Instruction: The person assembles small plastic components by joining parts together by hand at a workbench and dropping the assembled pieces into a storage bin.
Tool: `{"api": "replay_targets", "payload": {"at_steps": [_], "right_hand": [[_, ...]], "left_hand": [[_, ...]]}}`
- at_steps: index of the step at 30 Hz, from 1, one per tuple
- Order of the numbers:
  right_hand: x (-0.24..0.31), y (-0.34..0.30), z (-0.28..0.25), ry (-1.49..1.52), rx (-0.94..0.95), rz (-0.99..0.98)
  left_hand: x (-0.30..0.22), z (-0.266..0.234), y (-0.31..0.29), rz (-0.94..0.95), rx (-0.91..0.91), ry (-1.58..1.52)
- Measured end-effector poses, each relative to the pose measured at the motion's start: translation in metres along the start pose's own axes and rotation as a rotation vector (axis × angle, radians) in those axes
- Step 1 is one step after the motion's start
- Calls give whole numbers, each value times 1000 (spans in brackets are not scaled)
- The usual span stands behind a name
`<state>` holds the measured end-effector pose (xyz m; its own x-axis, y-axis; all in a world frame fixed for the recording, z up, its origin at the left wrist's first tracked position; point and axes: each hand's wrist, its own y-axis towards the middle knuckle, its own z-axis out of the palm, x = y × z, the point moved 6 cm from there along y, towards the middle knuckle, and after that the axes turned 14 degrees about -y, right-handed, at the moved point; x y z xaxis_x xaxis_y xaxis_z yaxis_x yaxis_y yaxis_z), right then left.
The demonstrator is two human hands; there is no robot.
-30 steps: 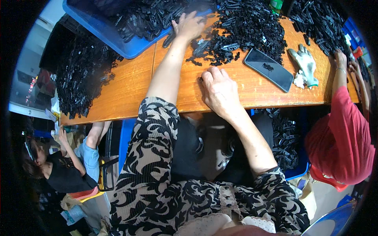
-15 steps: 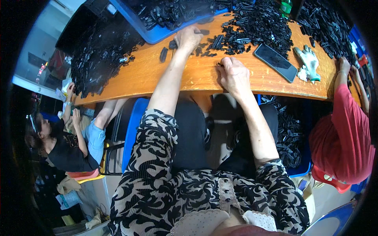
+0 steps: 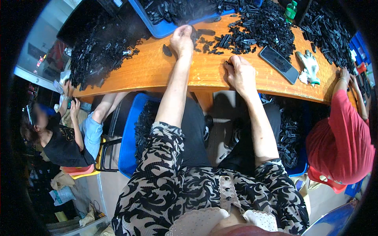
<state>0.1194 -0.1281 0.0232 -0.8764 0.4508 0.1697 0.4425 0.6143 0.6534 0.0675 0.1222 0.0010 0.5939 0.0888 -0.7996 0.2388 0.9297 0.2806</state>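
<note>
My left hand (image 3: pixel 182 42) is raised over the wooden table, just in front of a blue bin, with its fingers closed. A dark elongated plastic piece (image 3: pixel 193 34) shows at its fingertips, partly hidden. Closer to the table's front edge, my right hand (image 3: pixel 241 75) pinches a small black plastic part (image 3: pixel 227 63) between thumb and forefinger. One dark oval piece (image 3: pixel 167 50) lies left of my left hand, and another long one (image 3: pixel 206 32) lies to its right. Small black parts (image 3: pixel 206 46) are scattered between my hands and a large heap.
A blue bin (image 3: pixel 159 32) full of black parts stands at the back. Heaps of black parts (image 3: pixel 262 29) cover the far table. A phone (image 3: pixel 278 65), a glove (image 3: pixel 309 65) and a green bottle (image 3: pixel 290 11) lie or stand rightward. People sit at left and right.
My left hand has moved slightly left and toward me, away from the long piece. A dark piece beside it has left its spot on the table. My right hand has shifted slightly right.
</note>
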Motion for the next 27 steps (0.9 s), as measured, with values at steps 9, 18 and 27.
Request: {"api": "replay_targets", "payload": {"at_steps": [9, 18, 27], "right_hand": [[-3, -1, 4, 5, -5, 19], [0, 0, 2, 4, -6, 11], [-5, -1, 5, 6, -12, -3]], "left_hand": [[-10, -4, -3, 126, 40, 306], [-56, -25, -34, 347, -95, 613], [-58, -23, -76, 242, 125, 1062]]}}
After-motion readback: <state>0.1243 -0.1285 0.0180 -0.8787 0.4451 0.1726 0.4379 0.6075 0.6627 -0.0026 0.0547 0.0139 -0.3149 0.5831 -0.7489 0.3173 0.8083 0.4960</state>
